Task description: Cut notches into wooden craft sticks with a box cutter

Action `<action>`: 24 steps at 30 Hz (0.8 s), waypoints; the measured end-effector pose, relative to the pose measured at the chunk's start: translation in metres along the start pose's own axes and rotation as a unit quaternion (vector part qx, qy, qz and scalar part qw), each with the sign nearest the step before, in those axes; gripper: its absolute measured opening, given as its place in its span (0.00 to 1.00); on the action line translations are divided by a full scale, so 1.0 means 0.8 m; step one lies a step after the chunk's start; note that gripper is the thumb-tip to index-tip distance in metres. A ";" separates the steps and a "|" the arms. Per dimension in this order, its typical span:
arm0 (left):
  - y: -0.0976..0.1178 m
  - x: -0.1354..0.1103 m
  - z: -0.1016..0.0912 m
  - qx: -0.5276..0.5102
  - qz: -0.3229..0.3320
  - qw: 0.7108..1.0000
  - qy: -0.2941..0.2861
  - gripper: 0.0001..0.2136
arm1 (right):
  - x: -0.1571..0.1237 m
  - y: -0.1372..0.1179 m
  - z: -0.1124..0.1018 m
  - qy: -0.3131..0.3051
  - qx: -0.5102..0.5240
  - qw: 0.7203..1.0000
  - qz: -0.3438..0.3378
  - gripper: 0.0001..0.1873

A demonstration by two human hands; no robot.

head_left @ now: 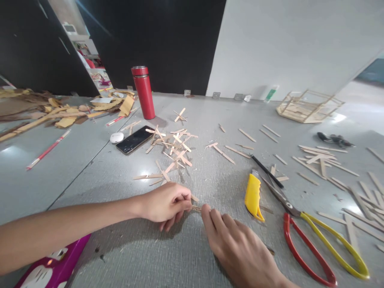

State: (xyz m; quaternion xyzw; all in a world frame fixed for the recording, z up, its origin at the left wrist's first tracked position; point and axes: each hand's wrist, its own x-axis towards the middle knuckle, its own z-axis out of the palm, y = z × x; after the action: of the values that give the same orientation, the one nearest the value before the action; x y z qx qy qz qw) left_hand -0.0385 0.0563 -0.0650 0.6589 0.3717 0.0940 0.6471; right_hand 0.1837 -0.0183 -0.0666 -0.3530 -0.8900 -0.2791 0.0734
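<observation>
While pinching stick piece (196,208) btwn L hand (171,205) & R hand (235,240), fingers curled, looks prob. partway, w/ frame (292,114) built, loose sticks (322,168) unused, R of hands.

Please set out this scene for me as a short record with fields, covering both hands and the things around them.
Left hand: pinching one end of a thin wooden piece
Right hand: at that piece's other end, grip partly hidden
Right of the hands: yellow cutter, scissors with blades apart, loose sticks
Beyond the hands: jumbled sticks, phone, red flask
Far right: stick frame
Surface: grey table
</observation>
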 end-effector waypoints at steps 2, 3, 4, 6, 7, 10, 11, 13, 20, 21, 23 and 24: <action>0.000 0.000 0.000 0.000 -0.002 1.000 0.000 0.13 | -0.001 0.001 0.000 0.006 0.004 1.000 -0.001 0.23; 0.000 0.001 0.000 0.000 -0.004 1.000 0.000 0.12 | -0.002 0.001 0.001 0.007 0.004 1.000 -0.003 0.23; 0.000 0.001 0.000 0.000 -0.006 1.000 0.000 0.12 | -0.002 0.001 0.002 0.010 0.004 1.000 -0.004 0.23; 0.001 0.000 0.000 -0.001 -0.010 1.000 0.000 0.12 | -0.004 0.001 0.003 0.007 0.003 1.000 -0.005 0.24; 0.001 0.000 -0.001 -0.002 -0.012 1.000 0.001 0.12 | -0.005 0.001 0.003 0.003 0.004 1.000 -0.005 0.25; 0.001 -0.003 -0.002 -0.006 -0.019 1.000 0.009 0.12 | -0.008 0.003 0.003 -0.003 0.001 1.000 0.003 0.27; 0.001 -0.004 -0.002 -0.007 -0.021 1.000 0.014 0.12 | -0.009 0.004 0.002 -0.003 0.001 1.000 0.007 0.28; 0.000 -0.006 -0.002 -0.009 -0.023 0.999 0.022 0.12 | -0.011 0.008 0.003 0.007 0.009 1.000 0.012 0.29; 0.000 -0.004 0.000 -0.013 -0.031 0.999 0.032 0.11 | -0.020 0.012 0.016 0.027 0.065 0.997 0.013 0.29; 0.000 -0.004 0.000 -0.014 -0.031 0.999 0.031 0.11 | -0.020 0.012 0.018 0.027 0.074 0.997 0.012 0.30; -0.001 -0.003 0.000 -0.017 -0.029 0.999 0.031 0.10 | -0.021 0.013 0.019 0.029 0.094 0.995 0.020 0.30; -0.001 -0.002 0.000 -0.020 -0.027 0.999 0.032 0.10 | -0.020 0.014 0.019 0.033 0.105 0.994 0.028 0.30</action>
State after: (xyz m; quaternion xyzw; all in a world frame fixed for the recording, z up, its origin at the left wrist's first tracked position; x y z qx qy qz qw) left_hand -0.0403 0.0554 -0.0653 0.6327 0.4075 0.1049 0.6501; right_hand 0.2041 -0.0129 -0.0800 -0.3583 -0.9014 -0.1936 0.1470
